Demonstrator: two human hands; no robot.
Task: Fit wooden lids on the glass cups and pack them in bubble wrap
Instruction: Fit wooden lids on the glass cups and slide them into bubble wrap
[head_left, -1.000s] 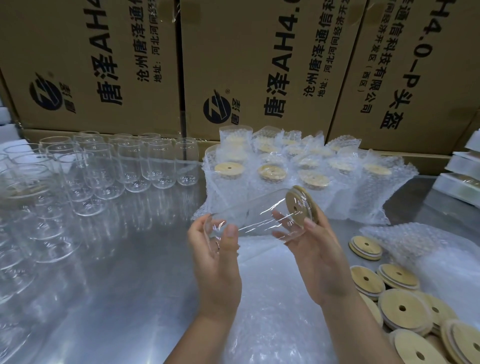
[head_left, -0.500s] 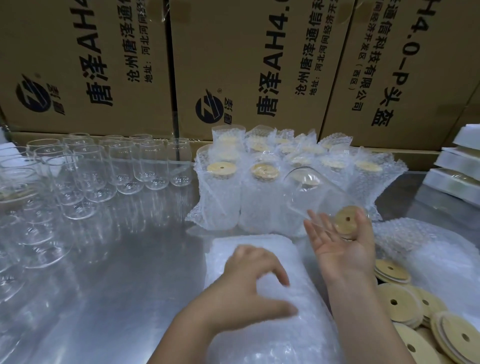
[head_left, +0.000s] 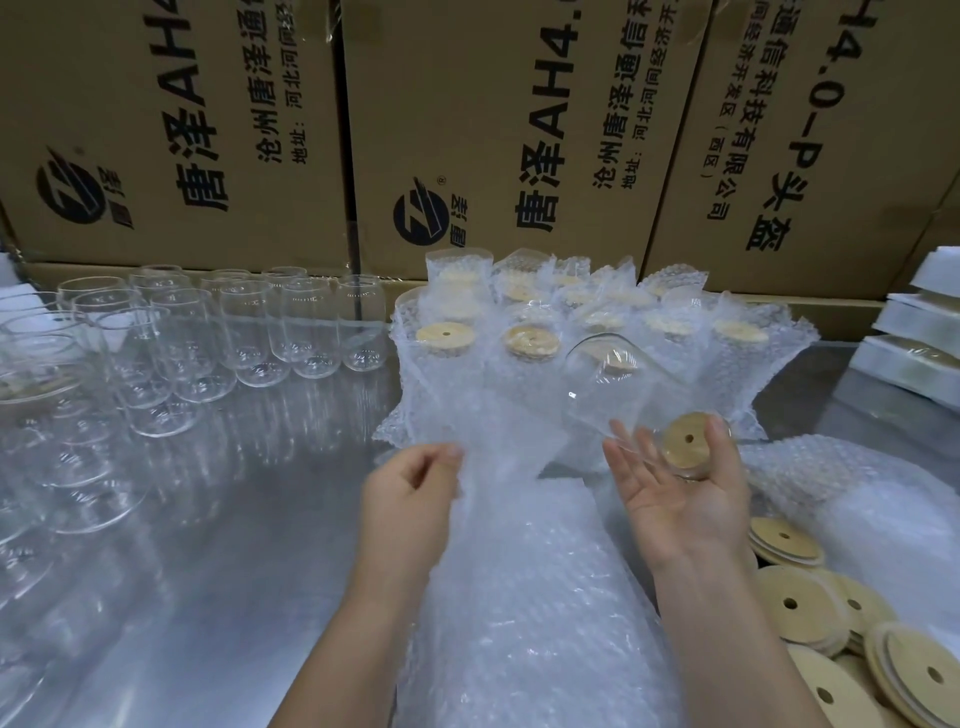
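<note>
A lidded glass cup (head_left: 613, 384) was carried tilted at centre right of the frame, its wooden lid (head_left: 688, 447) toward the palm of the right hand (head_left: 680, 493). The grip there seemed loose, with fingers nearly straight beneath the glass and the thumb beside the lid, though contact was blurred by the clear glass. A bubble-wrap bag (head_left: 498, 431) was pinched at its edge by the left hand (head_left: 410, 488), above the stack of bags (head_left: 519, 597) on the bench (head_left: 234, 519). Lidding was judged done for this cup, bagging not yet begun. Wrapped cups (head_left: 571, 322) were stood at upper centre. Many bare glass cups (head_left: 249, 332) at left and loose lids (head_left: 795, 608) at lower right were left to be handled.
</note>
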